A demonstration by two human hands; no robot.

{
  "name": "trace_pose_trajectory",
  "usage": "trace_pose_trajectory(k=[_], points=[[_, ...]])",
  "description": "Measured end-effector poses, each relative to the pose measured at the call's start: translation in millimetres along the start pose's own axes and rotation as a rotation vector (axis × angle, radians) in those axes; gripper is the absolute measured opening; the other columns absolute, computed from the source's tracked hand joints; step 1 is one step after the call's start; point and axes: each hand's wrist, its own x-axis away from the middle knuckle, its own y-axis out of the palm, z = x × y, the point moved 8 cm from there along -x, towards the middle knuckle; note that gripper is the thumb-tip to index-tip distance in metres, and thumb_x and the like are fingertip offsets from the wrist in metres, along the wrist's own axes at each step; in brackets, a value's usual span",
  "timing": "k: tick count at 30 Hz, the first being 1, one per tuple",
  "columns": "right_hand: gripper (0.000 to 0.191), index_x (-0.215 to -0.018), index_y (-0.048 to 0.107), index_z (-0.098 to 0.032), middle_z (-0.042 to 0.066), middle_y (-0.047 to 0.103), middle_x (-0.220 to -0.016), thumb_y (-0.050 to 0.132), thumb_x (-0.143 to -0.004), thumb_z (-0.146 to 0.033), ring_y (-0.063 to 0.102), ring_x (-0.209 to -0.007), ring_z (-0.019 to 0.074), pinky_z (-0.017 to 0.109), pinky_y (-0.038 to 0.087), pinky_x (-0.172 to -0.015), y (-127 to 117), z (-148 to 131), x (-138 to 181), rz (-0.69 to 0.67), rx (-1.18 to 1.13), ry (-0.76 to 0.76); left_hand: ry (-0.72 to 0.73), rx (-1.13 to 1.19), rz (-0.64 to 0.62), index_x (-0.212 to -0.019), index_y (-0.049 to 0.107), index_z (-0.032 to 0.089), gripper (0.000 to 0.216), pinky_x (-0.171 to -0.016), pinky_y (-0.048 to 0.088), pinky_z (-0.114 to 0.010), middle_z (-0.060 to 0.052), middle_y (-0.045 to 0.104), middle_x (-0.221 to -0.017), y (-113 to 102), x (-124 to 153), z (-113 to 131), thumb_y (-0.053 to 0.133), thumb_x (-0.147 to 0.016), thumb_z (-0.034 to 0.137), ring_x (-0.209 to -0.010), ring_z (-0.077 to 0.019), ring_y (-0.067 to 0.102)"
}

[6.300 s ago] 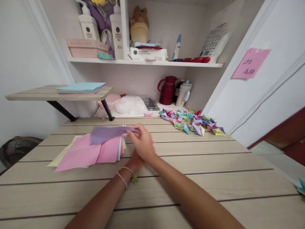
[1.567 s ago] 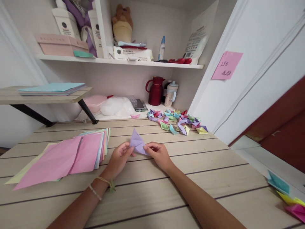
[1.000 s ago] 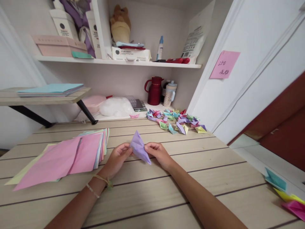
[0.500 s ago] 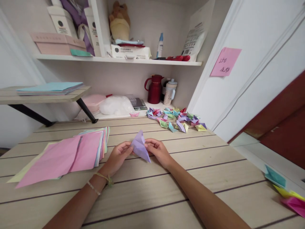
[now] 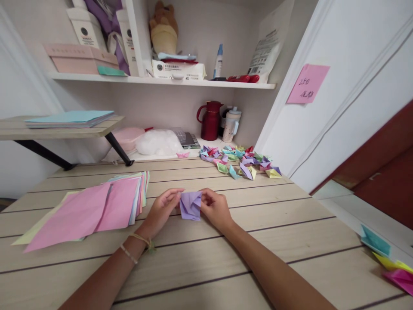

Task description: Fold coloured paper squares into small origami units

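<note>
A small folded purple paper (image 5: 190, 205) lies low over the wooden table (image 5: 206, 258) between both hands. My left hand (image 5: 161, 210) pinches its left edge with closed fingers. My right hand (image 5: 215, 208) grips its right edge, fingers curled. To the left lies a fanned stack of coloured paper sheets (image 5: 93, 209), pink on top. Beyond the hands is a heap of several folded paper boats (image 5: 240, 161) in mixed colours.
A raised wooden shelf (image 5: 61, 129) with a pile of paper stands at the left. A red jug (image 5: 211, 120) and a cup (image 5: 232, 125) stand at the back. More folded papers (image 5: 383, 254) lie at the right edge. A white door with a pink note (image 5: 307, 84) is on the right.
The purple sheet was lifted off the stack, folded to a raised point between both hands, and now it is pressed down into a smaller, flatter shape.
</note>
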Motion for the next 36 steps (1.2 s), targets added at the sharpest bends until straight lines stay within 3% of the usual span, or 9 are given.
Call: trace_pose_trajectory(k=[3,8,12,15,18,23,26,31,36], points=[[0.012,-0.080,0.065,-0.019,-0.002,0.057,-0.055,0.057,-0.071,-0.021,0.048,-0.047,0.0103,0.021,0.039,-0.047,-2.8,-8.3,1.4,0.031,0.121,-0.084,-0.006,0.007,-0.002,-0.108,0.055,0.015,0.040,-0.067,0.045,-0.024,-0.005,0.065,-0.084,1.2,0.7,0.9,0.057,-0.074,0.036,-0.076,-0.0158,0.059],[0.022,-0.089,0.065,-0.021,0.000,0.060,-0.066,0.053,-0.071,-0.016,0.046,-0.046,0.0093,0.021,0.037,-0.047,-1.0,-10.0,1.2,-0.003,0.112,-0.088,-0.047,0.077,0.012,-0.111,0.051,0.015,0.050,-0.064,0.046,-0.025,-0.005,0.064,-0.085,-0.9,0.2,-3.1,0.067,-0.065,0.030,-0.073,-0.0163,0.061],[0.037,-0.104,0.062,-0.021,-0.002,0.058,-0.064,0.057,-0.068,-0.016,0.042,-0.045,0.0078,0.019,0.035,-0.045,13.1,-5.3,0.6,-0.197,-0.030,-0.023,-0.063,0.120,0.013,-0.112,0.048,0.016,0.052,-0.062,0.046,-0.024,-0.005,0.064,-0.088,-3.4,0.0,-4.0,0.067,-0.065,0.028,-0.072,-0.0156,0.062],[0.028,-0.092,0.068,-0.019,0.000,0.060,-0.065,0.060,-0.066,-0.015,0.044,-0.049,0.0084,0.019,0.035,-0.047,22.2,-0.6,1.6,-0.318,-0.129,0.018,-0.051,0.135,0.033,-0.106,0.048,0.017,0.047,-0.057,0.044,-0.023,-0.005,0.065,-0.087,-4.7,0.3,-2.2,0.067,-0.065,0.027,-0.065,-0.0139,0.061],[0.022,-0.082,0.070,-0.018,0.001,0.063,-0.068,0.061,-0.063,-0.014,0.048,-0.051,0.0093,0.021,0.038,-0.049,18.1,9.2,-1.0,-0.261,-0.176,0.072,-0.011,0.150,0.051,-0.094,0.049,0.018,0.034,-0.058,0.044,-0.023,-0.003,0.066,-0.083,-4.6,0.6,2.0,0.066,-0.066,0.028,-0.065,-0.0132,0.061],[0.024,-0.088,0.069,-0.016,-0.001,0.056,-0.049,0.063,-0.067,-0.025,0.048,-0.044,0.0099,0.023,0.042,-0.047,3.0,26.6,-4.8,-0.058,-0.278,0.212,-0.006,0.093,-0.012,-0.084,0.058,0.014,0.026,-0.070,0.045,-0.026,-0.004,0.068,-0.078,1.2,1.7,2.3,0.069,-0.063,0.025,-0.075,-0.0158,0.062],[0.031,-0.090,0.069,-0.015,-0.001,0.055,-0.048,0.067,-0.065,-0.034,0.048,-0.044,0.0105,0.024,0.044,-0.048,4.2,26.3,-5.6,-0.070,-0.325,0.240,-0.020,0.070,-0.002,-0.089,0.061,0.015,0.029,-0.075,0.045,-0.028,-0.005,0.069,-0.081,-0.3,1.6,0.1,0.068,-0.064,0.026,-0.078,-0.0174,0.062],[0.030,-0.085,0.069,-0.017,0.001,0.059,-0.055,0.068,-0.065,-0.039,0.049,-0.048,0.0113,0.025,0.044,-0.050,7.2,21.5,-5.5,-0.112,-0.322,0.223,0.013,-0.001,0.122,-0.081,0.065,0.016,0.021,-0.079,0.044,-0.029,-0.006,0.069,-0.087,-10.1,0.9,4.3,0.065,-0.067,0.031,-0.085,-0.0193,0.061],[0.027,-0.072,0.067,-0.016,0.001,0.059,-0.059,0.067,-0.065,-0.042,0.050,-0.052,0.0121,0.024,0.043,-0.049,9.0,21.0,-3.7,-0.123,-0.333,0.225,0.044,-0.031,0.122,-0.085,0.064,0.016,0.025,-0.076,0.045,-0.029,-0.005,0.068,-0.086,-8.9,1.0,8.3,0.063,-0.068,0.034,-0.083,-0.0201,0.060]])
